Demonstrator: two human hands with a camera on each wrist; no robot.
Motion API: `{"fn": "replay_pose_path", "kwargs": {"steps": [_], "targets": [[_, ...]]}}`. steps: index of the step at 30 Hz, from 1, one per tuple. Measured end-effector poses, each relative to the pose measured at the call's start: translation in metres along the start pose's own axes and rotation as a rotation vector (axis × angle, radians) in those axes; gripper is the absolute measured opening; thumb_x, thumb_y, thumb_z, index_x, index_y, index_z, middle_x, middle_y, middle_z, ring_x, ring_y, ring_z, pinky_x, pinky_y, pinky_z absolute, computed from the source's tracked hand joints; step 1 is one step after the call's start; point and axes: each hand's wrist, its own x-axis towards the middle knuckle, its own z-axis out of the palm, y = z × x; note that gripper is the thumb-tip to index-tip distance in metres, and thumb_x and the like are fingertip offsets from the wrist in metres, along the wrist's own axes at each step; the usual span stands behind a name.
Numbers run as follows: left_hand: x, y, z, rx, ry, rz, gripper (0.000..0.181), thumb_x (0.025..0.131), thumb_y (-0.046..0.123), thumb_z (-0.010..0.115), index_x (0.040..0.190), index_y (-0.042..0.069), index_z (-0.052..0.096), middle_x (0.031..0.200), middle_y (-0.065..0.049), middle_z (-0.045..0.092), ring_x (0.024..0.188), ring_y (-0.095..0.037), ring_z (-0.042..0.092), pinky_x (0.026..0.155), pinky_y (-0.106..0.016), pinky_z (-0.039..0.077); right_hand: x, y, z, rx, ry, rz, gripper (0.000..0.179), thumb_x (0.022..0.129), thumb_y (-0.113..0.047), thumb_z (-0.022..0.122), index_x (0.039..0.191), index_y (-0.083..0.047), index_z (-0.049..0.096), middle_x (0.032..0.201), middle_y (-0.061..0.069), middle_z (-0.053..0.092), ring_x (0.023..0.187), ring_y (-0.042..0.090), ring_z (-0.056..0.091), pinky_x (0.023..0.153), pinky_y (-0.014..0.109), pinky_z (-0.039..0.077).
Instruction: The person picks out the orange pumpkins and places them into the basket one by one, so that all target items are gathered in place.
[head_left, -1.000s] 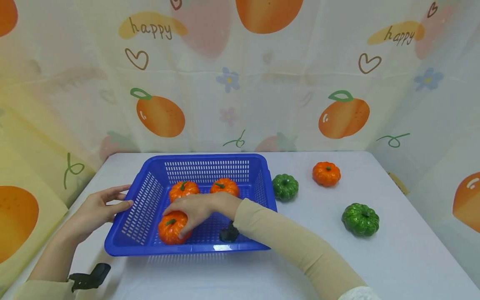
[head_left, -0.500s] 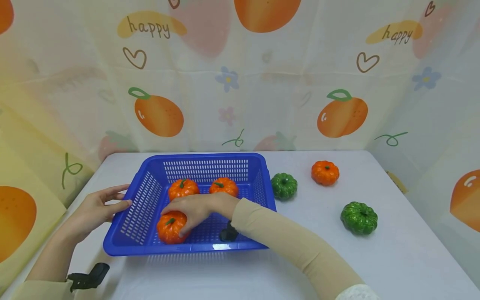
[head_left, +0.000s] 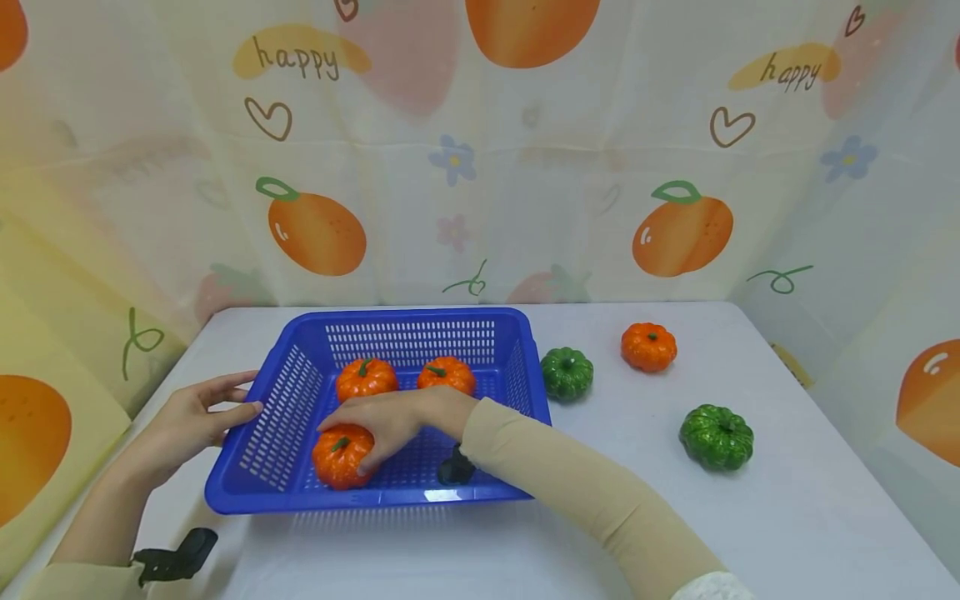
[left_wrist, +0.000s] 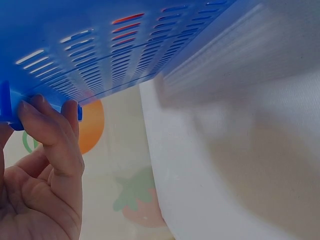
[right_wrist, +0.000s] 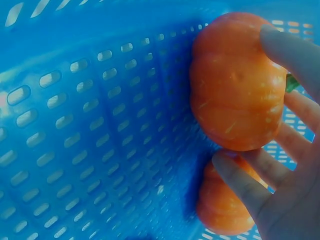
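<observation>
A blue plastic basket (head_left: 375, 497) with slotted walls stands on the white table. My left hand (head_left: 183, 425) pinches its left rim between thumb and fingers; in the left wrist view the fingers (left_wrist: 55, 127) curl under the rim's outer side. Inside the basket, my right hand (head_left: 386, 421) grips a small orange pumpkin (head_left: 337, 462) near the front left, fingers over its far side and thumb on its right. In the right wrist view, thumb and fingers span this pumpkin (right_wrist: 235, 85). Two more orange pumpkins, one at back left (head_left: 366, 379) and one at back centre (head_left: 447, 375), lie behind the hand.
Outside the basket to the right lie a dark green pumpkin (head_left: 567, 374) close to its wall, an orange pumpkin (head_left: 648, 347) farther back, and a bright green pumpkin (head_left: 717, 437) nearer the front. A patterned curtain (head_left: 540, 183) hangs behind the table.
</observation>
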Motion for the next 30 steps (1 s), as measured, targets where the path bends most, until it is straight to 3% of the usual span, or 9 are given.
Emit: {"fn": "replay_pose_path", "kwargs": {"steps": [16,21,30], "targets": [[0.0,-0.002,0.0,-0.001,0.002,0.006,0.065,0.091,0.032,0.057,0.141,-0.001,0.031,0.118,-0.026,0.046,0.07,-0.014,0.062,0.064,-0.028,0.054,-0.003,-0.009,-0.008,-0.023,-0.02,0.015,0.064,0.087,-0.035,0.061,0.143,-0.026,0.031,0.142,-0.013,0.034,0.13,0.001,0.029,0.107,0.019,0.025],[0.001,-0.002,0.0,0.009,0.002,0.009,0.065,0.091,0.032,0.056,0.141,-0.001,0.031,0.117,-0.026,0.047,0.071,-0.013,0.062,0.064,-0.028,0.054,-0.01,-0.009,-0.016,0.003,0.003,-0.01,0.06,0.088,-0.032,0.061,0.141,-0.024,0.036,0.142,-0.013,0.036,0.132,0.003,0.028,0.107,0.019,0.024],[0.0,-0.002,0.0,0.006,0.006,0.009,0.065,0.092,0.032,0.056,0.141,-0.001,0.03,0.118,-0.026,0.046,0.07,-0.013,0.062,0.063,-0.028,0.054,-0.024,-0.01,-0.032,-0.047,0.072,-0.039,0.059,0.088,-0.034,0.06,0.141,-0.019,0.037,0.142,-0.009,0.038,0.131,0.004,0.031,0.107,0.015,0.022]]}}
